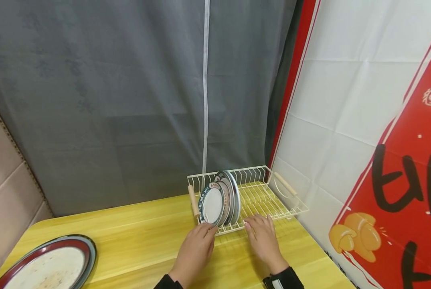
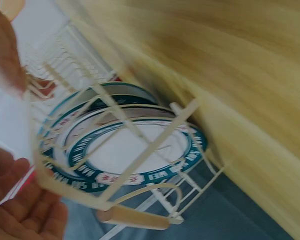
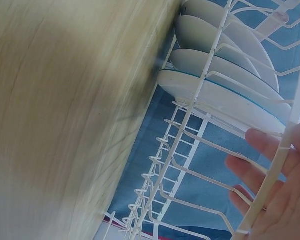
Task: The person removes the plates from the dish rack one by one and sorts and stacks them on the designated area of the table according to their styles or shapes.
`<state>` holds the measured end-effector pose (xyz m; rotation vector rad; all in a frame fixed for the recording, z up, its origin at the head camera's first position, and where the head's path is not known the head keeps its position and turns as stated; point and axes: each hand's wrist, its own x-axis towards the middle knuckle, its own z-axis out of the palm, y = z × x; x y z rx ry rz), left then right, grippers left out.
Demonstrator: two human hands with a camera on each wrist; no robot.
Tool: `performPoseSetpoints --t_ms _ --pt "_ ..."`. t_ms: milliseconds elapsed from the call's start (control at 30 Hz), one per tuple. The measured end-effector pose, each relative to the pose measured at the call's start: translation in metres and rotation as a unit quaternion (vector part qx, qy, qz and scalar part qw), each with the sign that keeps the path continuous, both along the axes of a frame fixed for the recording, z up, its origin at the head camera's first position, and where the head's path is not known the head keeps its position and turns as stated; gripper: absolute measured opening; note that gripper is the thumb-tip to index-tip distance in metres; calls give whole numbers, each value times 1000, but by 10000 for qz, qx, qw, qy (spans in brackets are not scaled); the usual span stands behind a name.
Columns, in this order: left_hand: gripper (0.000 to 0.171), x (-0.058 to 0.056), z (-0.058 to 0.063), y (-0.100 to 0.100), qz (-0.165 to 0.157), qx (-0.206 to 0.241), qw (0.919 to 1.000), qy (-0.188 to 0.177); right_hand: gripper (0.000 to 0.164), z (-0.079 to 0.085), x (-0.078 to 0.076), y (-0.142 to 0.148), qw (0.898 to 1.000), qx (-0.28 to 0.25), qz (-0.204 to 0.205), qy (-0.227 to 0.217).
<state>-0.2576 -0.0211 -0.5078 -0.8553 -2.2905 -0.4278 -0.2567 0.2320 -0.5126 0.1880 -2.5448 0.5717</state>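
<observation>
A cream wire dish rack point(image 1: 273, 212) with wooden handles stands at the back right of the table. Several plates point(image 1: 212, 205) with dark green patterned rims lean on edge in its left part; their white backs show in the right wrist view. My left hand point(image 1: 197, 247) holds the rack's front rim near the plates, with the rim corner between thumb and fingers in the left wrist view. Farther right along that rim, my right hand point(image 1: 264, 239) grips it, its fingers point(image 3: 252, 172) reaching over to the inner side of the wires.
Oval plates point(image 1: 53, 265) with maroon and dark rims lie stacked at the table's front left. A grey curtain point(image 1: 128, 100) hangs behind the yellow wood-grain table point(image 1: 139, 237). On the right, a white and red printed sheet point(image 1: 330, 132) hangs close beside the rack.
</observation>
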Motion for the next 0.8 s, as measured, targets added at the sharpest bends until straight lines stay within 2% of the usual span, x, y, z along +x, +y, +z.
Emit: performPoseSetpoints --t_ms 200,467,667,800 --pt "22 -11 -9 1 -168 110 9997 107 26 -3 -1 0 10000 33 -18 29" --pt "24 -17 -15 3 -302 619 9973 247 26 2 -3 -2 9999 7 45 166" --pt "25 -17 -18 5 -280 727 9965 291 29 12 -5 -7 9991 -432 -2 46" --pt "21 -16 -18 7 -300 729 9969 68 43 27 -16 -12 9959 -903 -38 -78"
